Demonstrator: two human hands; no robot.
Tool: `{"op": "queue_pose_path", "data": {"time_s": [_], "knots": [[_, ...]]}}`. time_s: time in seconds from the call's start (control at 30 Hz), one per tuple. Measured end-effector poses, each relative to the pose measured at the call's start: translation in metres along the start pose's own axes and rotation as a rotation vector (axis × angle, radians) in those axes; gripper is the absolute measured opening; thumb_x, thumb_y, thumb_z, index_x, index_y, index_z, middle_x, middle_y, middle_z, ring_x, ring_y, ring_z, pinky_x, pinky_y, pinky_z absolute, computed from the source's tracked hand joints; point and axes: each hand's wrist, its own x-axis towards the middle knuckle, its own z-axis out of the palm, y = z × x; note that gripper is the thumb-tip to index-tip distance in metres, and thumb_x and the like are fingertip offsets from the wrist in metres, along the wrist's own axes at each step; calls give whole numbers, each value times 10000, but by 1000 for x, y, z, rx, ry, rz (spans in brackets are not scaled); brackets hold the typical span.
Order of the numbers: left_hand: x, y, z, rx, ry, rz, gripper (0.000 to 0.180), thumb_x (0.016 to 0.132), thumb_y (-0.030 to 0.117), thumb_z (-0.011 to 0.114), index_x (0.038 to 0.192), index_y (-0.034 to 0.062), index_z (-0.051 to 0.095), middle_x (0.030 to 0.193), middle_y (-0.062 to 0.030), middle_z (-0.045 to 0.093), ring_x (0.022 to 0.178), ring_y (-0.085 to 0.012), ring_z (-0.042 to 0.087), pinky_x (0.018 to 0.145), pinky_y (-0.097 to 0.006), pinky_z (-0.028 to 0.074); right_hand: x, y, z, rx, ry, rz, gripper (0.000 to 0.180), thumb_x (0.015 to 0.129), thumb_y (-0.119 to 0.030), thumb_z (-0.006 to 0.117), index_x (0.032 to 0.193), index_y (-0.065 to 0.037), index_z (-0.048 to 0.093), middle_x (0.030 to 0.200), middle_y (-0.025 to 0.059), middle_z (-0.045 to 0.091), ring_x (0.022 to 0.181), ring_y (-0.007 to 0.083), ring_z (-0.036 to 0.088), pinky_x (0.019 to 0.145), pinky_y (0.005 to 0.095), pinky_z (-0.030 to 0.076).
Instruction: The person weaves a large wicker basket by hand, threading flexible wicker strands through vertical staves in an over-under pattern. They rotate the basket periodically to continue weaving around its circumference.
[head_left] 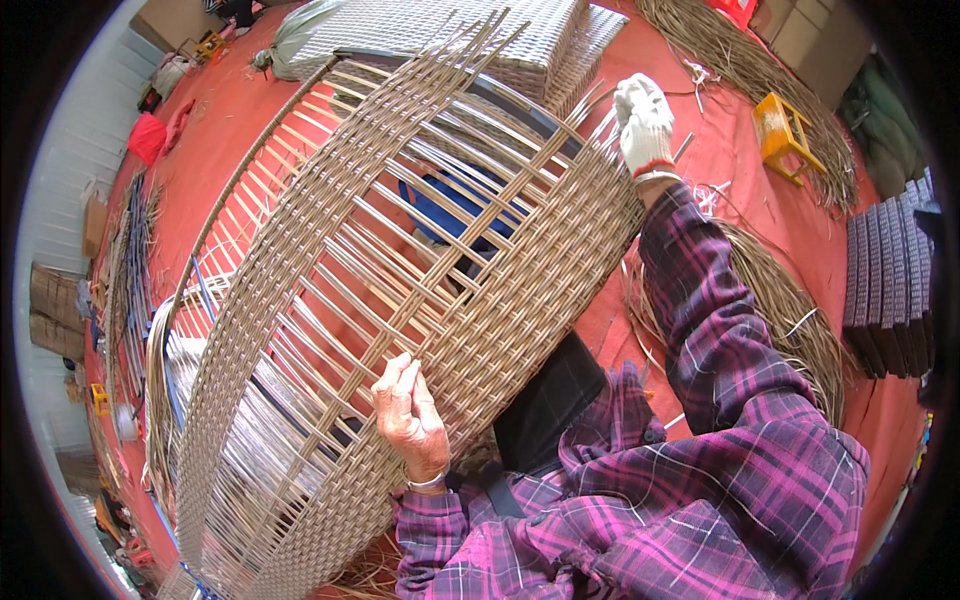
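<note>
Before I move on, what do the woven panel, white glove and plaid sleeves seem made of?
Woven panel: probably synthetic rattan, smooth and slightly glossy; its flat, even brown weave catches the light.
White glove: likely knitted cotton or a blend, matte, with soft folds.
Plaid sleeves: fabric, perhaps brushed cotton, matte and softly wrinkled.

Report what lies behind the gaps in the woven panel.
A blue object and red floor show partly through gaps in the woven panel; the panel covers the rest, including the blue object's full shape.

Woven frame (pixel 500 310) cut off below, blue object (pixel 437 200) behind partly hidden
</note>
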Motion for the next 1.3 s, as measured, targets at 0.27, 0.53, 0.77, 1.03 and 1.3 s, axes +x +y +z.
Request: {"op": "queue_pose_path", "data": {"time_s": [0.27, 0.53, 0.77, 1.03, 1.3], "knots": [[-7, -15, -17, 154, -75, 34, 287, 823, -29, 666, 1105, 23, 684, 1212, -147, 639, 1118, -319, 597, 996, -421, 424, -119, -30, -10, -748, -694, -752, 310, 871, -101, 702, 1171, -49, 646, 1108, 140, 691, 1004, 242, 677, 888, 354, 549], [-16, -26, -40, 239, -109, 36, 348, 818, -18, 679, 1164, 18, 658, 1297, -133, 594, 1197, -323, 524, 1035, -432, 386, -231, -1, 12, -1086, -1241, -893, 467, 768, -228, 749, 1209, -134, 629, 1211, 49, 631, 1130, 255, 589, 965, 427, 443], [-4, -34, -30, 454, -141, 95, 446, 841, 76, 692, 1279, 67, 605, 1403, -86, 524, 1278, -294, 453, 1053, -430, 328, -242, 7, 26, -1115, -1227, -955, 462, 791, -342, 720, 1190, -139, 605, 1202, 38, 609, 1166, 238, 558, 973, 437, 414], [-4, -48, -26, 400, -72, 178, 408, 846, 90, 699, 1247, 82, 626, 1305, -64, 601, 1193, -264, 529, 1028, -418, 359, -246, 13, 28, -1157, -1229, -1005, 373, 770, -333, 731, 1080, -142, 652, 1070, 50, 646, 1059, 242, 607, 920, 427, 448], [-2, -54, -18, 425, -73, 152, 397, 821, 101, 714, 1212, 87, 649, 1268, -51, 610, 1168, -254, 528, 1018, -417, 354, -240, 11, 24, -1070, -1282, -979, 419, 800, -303, 738, 1171, -127, 654, 1204, 60, 641, 1146, 267, 591, 985, 444, 436]]}}
